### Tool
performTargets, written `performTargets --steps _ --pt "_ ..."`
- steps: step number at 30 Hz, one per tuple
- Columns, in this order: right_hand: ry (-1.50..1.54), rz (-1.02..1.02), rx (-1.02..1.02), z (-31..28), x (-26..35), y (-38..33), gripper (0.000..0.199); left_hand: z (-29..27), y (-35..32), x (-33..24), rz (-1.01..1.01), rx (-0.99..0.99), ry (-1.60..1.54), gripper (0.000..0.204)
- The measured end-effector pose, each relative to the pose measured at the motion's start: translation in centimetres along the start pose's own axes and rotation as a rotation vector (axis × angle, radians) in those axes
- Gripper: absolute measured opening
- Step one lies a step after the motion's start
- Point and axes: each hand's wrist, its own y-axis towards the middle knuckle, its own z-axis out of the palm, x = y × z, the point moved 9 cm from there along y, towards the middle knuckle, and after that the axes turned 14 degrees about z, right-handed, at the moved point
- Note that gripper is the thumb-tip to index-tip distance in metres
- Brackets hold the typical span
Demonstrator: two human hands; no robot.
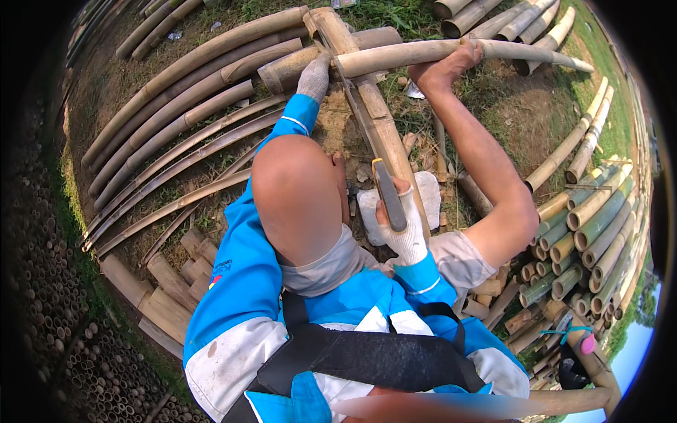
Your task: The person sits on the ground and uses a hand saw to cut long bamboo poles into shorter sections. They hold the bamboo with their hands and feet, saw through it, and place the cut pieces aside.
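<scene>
The ground (515,113) is dirt and patchy grass, outdoors in bright sun. Long bamboo poles (190,92) lie side by side on the left, some whole and some split into thin strips. More poles, some green, are stacked in a pile (592,233) on the right with their round cut ends showing. Short chopped bamboo pieces (169,282) sit near the lower left.

The person sits low with both bare knees up and wears a blue and white top with white gloves. The left hand (314,76) reaches far forward, and its gloved fingers press down on the end of a thick bamboo piece (289,67) that rests on the ground. A bare foot (444,67) sits on top of a long pale bamboo pole (451,51) that lies across the top of the picture, just beside the left hand.

The right hand (403,225) is close to the body, between the knees. Its fingers are wrapped tight around the handle of a knife (388,187) with a dark blade that points up and away. The blade lies against a long split bamboo piece (377,127) that runs from the knife up toward the left hand. A flat pale stone (367,211) lies on the ground under the right hand.
</scene>
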Motion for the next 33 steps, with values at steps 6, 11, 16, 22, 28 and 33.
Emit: performTargets --steps 6,11,16,22,28,33 --pt "0.055 -0.223 0.003 6.4 2.4 16.1 0.044 -0.3 1.9 -0.2 0.141 0.032 0.159 0.051" --pt "0.021 -0.061 0.041 1.7 -4.7 0.4 0.05 -0.6 1.7 2.0 -0.045 -0.035 0.141 0.065" --pt "-0.093 0.26 0.164 -2.3 -5.4 -10.3 0.051 -0.3 -0.1 2.2 -0.135 -0.063 -0.03 0.071" --pt "0.015 -0.265 -0.012 4.8 2.5 10.9 0.046 -0.2 1.1 0.7 0.013 0.039 0.192 0.044" --pt "0.073 -0.137 0.056 4.6 -2.5 8.3 0.05 0.0 0.9 0.7 0.024 0.043 0.205 0.039" --pt "-0.044 -0.171 -0.034 -2.2 -1.5 -9.0 0.05 -0.6 -0.2 0.8 0.006 -0.113 0.024 0.059"
